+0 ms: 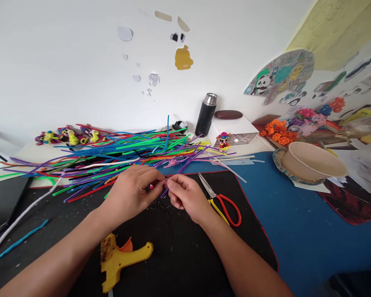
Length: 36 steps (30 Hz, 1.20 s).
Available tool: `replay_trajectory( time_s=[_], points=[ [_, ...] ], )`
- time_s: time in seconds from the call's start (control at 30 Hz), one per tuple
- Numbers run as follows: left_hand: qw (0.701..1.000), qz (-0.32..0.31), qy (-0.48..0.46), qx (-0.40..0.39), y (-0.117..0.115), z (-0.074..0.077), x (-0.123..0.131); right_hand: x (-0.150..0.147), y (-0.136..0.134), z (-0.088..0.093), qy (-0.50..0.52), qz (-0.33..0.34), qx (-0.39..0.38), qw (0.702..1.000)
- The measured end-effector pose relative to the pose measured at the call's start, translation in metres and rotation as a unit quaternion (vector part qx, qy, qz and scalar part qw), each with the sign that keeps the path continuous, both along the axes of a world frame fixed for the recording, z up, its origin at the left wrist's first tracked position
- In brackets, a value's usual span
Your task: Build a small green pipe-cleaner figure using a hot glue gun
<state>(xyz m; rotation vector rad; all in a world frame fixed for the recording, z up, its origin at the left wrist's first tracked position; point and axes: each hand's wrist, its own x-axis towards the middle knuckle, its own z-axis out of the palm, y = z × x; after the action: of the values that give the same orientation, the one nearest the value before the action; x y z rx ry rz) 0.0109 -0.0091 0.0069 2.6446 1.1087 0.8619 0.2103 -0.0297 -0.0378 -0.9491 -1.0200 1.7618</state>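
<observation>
Yellow plastic glue gun [120, 258] lies nearest, on the black mat [179, 255]. Just beyond it, left hand [131, 194] and right hand [187, 196] meet, fingertips pinched shut on a short purple fuzzy wire stem [164, 192] above mid-mat. It looks light, soft and bendy, best held near its ends. Red-handled scissors [225, 204] lie just right. The multicoloured stem pile [111, 154] crowds the far left. Open room lies on the blue cloth [297, 222] to the right.

One pair of scissors [219, 198], one yellow glue gun [113, 256], one black flask [205, 115] and one paper bowl [315, 164] are counted on the desk [297, 231]. One white box [235, 126] is seen at the far edge, with one small figure [223, 141] beside it. The pipe cleaners [126, 152] are too many to be counted.
</observation>
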Motion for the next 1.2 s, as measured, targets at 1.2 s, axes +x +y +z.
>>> replay_trajectory(
  time_s=[1.2],
  points=[
    [0.977, 0.034, -0.124, -0.171, -0.0018, -0.0001, 0.0035, 0.0026, -0.0004, 0.0039, 0.096, -0.009, -0.020, 0.995]
  ],
)
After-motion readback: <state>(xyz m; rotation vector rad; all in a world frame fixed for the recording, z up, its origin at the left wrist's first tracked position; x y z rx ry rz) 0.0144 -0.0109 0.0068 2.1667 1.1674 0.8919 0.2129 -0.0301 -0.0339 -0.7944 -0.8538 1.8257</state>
